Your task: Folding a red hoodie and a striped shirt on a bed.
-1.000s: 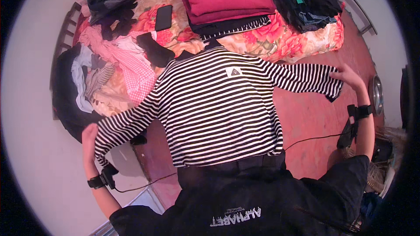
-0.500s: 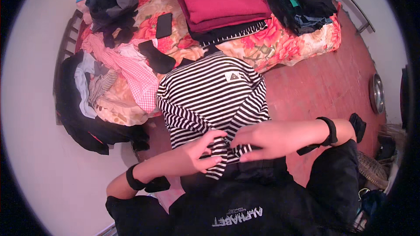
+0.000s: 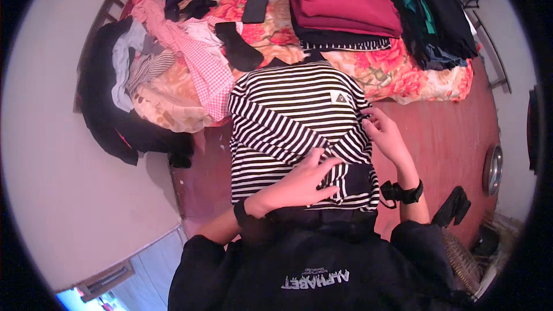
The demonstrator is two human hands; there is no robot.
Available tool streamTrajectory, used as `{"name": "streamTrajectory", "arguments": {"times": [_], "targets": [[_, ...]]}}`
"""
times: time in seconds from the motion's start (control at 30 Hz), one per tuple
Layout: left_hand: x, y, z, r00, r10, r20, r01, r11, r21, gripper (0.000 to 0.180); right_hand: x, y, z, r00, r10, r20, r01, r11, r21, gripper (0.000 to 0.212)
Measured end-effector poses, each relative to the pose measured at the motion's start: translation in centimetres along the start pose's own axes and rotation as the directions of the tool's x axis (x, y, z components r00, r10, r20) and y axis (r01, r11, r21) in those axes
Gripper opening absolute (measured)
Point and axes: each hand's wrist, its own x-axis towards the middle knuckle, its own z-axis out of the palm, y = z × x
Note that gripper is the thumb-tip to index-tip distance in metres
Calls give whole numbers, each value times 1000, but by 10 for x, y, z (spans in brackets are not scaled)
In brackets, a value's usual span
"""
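Observation:
A black-and-white striped long-sleeved shirt (image 3: 276,103) with a small pale patch on its chest lies in front of me, from the bed's edge to my lap. Its sleeves are folded in across the front and meet near the middle. My left hand (image 3: 302,181) rests over the sleeve ends, fingers spread and open. At the shirt's right edge, just below the patch, is my right hand (image 3: 387,137); its fingers are apart and its fingertips touch or nearly touch the cloth. Neither hand visibly grips anything.
The flowered bed (image 3: 415,89) carries a folded red cloth pile (image 3: 345,0), dark folded clothes (image 3: 440,17), a phone (image 3: 255,8), a black sock (image 3: 239,46) and a pink checked garment (image 3: 201,75). A black garment (image 3: 109,121) hangs off its left side. A metal bowl (image 3: 493,170) is at right.
My right hand has moved from the sleeve ends out to the shirt's right edge. My left hand has shifted right with its sleeve, which now lies further across. The view has turned.

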Motion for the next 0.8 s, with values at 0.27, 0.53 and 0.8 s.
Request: {"name": "streamTrajectory", "arguments": {"times": [0.27, 0.53, 0.8], "targets": [[-24, -32, -70, 950, -200, -241, 86, 907, -412, 28, 34, 59, 7, 961, 272, -54, -273, 962, -10, 43], [-24, -71, -108, 789, 87, -608, 300, 809, 505, 47, 72, 48, -10, 949, 157, -272, -172, 984, -34, 23], [-37, -158, -142, 825, -197, -530, 186, 980, -74, 9, 76, 1, -12, 895, -219, -388, 27, 896, -444, 20]]}}
